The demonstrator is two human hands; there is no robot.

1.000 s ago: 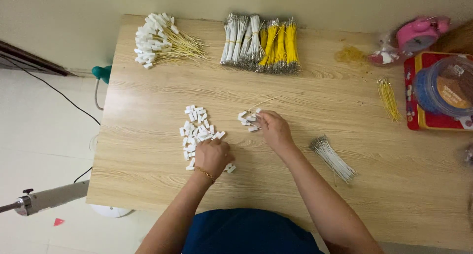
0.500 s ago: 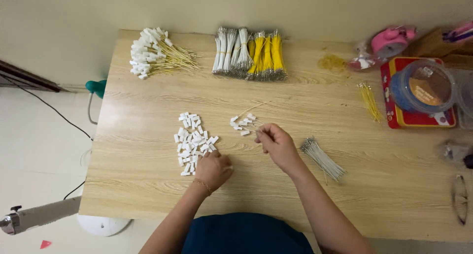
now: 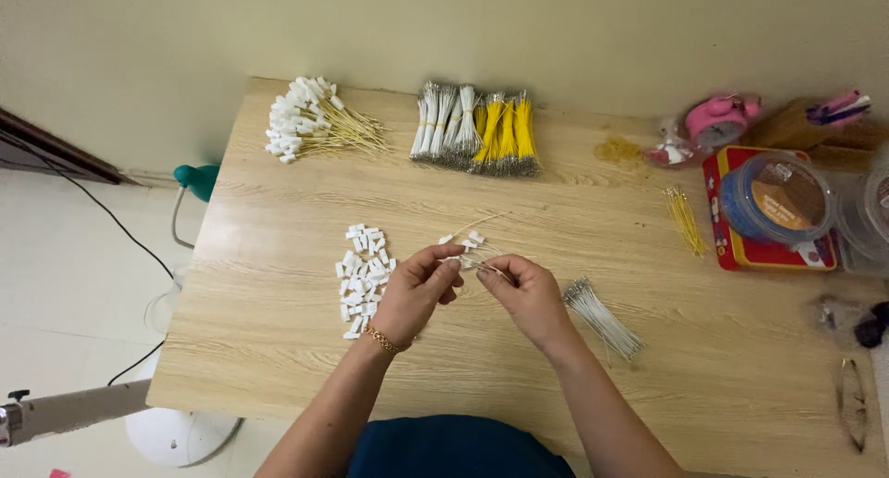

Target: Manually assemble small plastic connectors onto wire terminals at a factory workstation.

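Connector (image 3: 466, 262) btwn both hands' fingertips | left hand (image 3: 417, 291) + right hand (image 3: 530, 295) fingers pinching it

A small white connector (image 3: 460, 261) and a thin wire (image 3: 491, 268) are held together between the fingertips of the left hand (image 3: 419, 288) and the right hand (image 3: 526, 291), just above the bench (image 3: 278, 348). A loose pile of white connectors (image 3: 363, 276) lies just left of the hands; a bundle of grey wires (image 3: 602, 319) lies slanted to their right.

soft even light, faint shadows, sharp focus
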